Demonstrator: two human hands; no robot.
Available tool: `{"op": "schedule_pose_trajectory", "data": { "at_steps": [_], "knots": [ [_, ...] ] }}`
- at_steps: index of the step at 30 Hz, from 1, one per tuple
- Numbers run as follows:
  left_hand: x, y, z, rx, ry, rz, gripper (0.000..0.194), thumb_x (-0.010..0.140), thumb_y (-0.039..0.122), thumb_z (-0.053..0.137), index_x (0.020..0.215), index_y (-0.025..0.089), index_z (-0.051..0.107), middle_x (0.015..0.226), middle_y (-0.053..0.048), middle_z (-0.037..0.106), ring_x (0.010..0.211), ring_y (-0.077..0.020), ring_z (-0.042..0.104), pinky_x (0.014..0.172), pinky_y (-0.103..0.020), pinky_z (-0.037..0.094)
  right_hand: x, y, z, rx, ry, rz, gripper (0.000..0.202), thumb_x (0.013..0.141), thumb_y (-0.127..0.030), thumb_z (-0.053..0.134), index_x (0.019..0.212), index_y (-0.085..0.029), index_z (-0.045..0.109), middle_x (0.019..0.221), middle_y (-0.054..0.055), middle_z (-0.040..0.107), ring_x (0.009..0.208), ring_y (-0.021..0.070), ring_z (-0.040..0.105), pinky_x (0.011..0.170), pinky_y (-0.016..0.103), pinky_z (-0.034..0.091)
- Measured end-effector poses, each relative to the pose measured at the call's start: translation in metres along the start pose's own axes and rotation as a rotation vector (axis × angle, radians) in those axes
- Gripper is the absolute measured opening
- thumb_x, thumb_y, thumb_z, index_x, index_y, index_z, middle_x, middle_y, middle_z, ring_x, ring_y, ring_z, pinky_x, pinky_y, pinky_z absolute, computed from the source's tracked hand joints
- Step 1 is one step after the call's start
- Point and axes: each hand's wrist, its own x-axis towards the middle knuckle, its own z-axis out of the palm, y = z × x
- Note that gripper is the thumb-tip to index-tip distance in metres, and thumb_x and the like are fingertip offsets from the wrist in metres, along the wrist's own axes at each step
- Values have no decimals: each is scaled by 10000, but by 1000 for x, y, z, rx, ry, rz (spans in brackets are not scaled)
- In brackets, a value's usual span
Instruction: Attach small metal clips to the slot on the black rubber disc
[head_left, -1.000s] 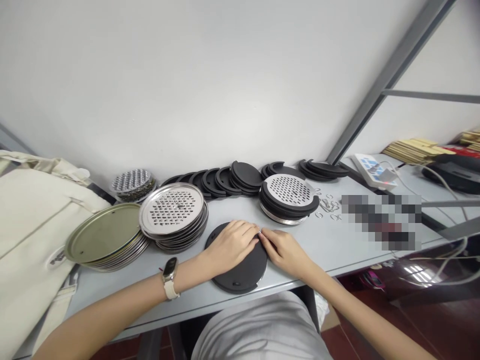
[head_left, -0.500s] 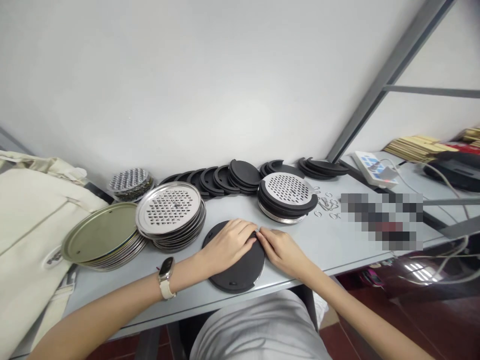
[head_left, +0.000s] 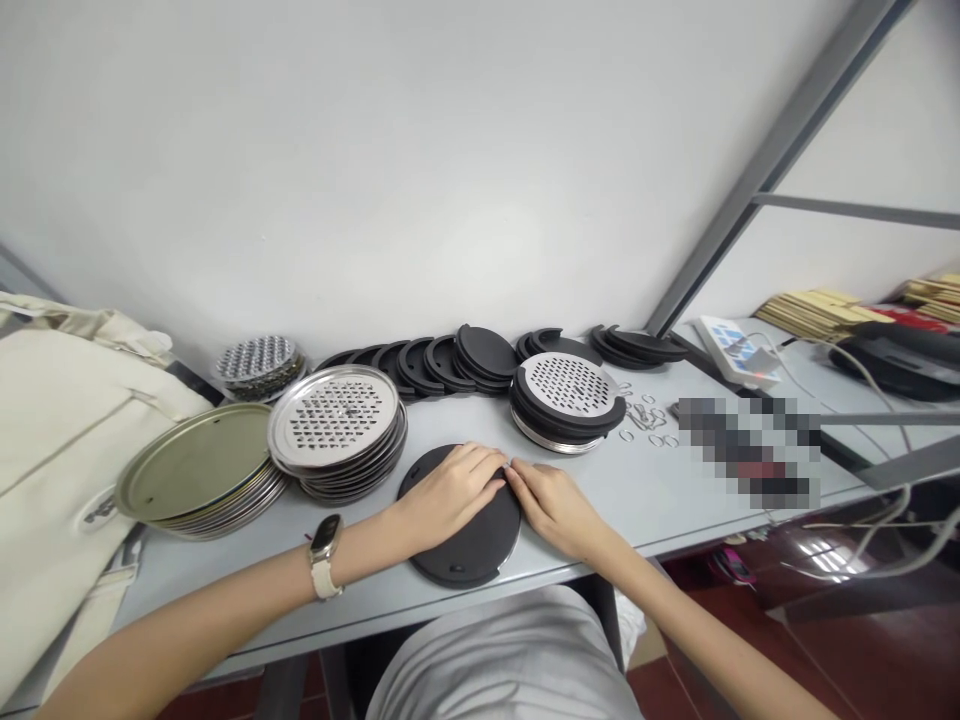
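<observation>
A round black disc [head_left: 466,545] lies on the grey table near its front edge. Across its upper part rests my left hand [head_left: 451,495], fingers together, its fingertips at the disc's upper right rim. My right hand [head_left: 553,505] meets it there, with fingers pressed together at the same rim; whatever small thing is between the fingertips is too hidden to name. Behind the hands stands a stack of black discs topped by a perforated metal plate [head_left: 574,383]. Metal rings [head_left: 655,440] lie scattered to its right.
To the left are stacked perforated metal plates [head_left: 337,415], green round trays [head_left: 199,460] and a cream bag [head_left: 60,450]. Black discs [head_left: 487,352] line the wall. At the right are a power strip [head_left: 739,352] and a metal frame post [head_left: 757,185].
The whole view has shifted slightly. Both hands remain at the disc's upper right rim, with little visible movement of the fingers.
</observation>
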Motion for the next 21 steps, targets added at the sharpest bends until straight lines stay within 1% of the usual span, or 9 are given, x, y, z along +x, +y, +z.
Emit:
{"op": "schedule_pose_trajectory", "data": {
  "at_steps": [6,9,15,21],
  "knots": [
    [-1,-1,0,-64,-3,-13,215,975,188,398,1157,171,512,1124,-79,595,1091,-207,537,966,-391,452,0,1,1,-47,-3,0,297,1000,-263,259,795,-198,465,647,20,551,588,164,536,593,267,357],
    [-1,-2,0,-66,-10,-8,210,969,183,414,1151,173,519,1113,-76,600,1067,-207,540,954,-398,456,-1,0,1,-45,-7,6,299,998,-258,261,796,-197,471,657,25,567,603,163,555,600,261,362],
    [0,-2,-1,-75,-7,-3,216,962,177,431,1158,174,522,1106,-73,603,1076,-199,540,953,-370,457,-2,1,2,-79,-1,3,287,991,-249,276,797,-191,479,656,30,574,602,166,560,597,260,359],
    [1,-2,-2,-55,-14,-21,207,954,179,454,1147,172,528,1107,-72,606,1064,-196,543,956,-368,443,-2,0,1,-82,-4,1,290,991,-247,276,804,-188,489,655,33,581,605,169,567,603,263,368]
  ]
}}
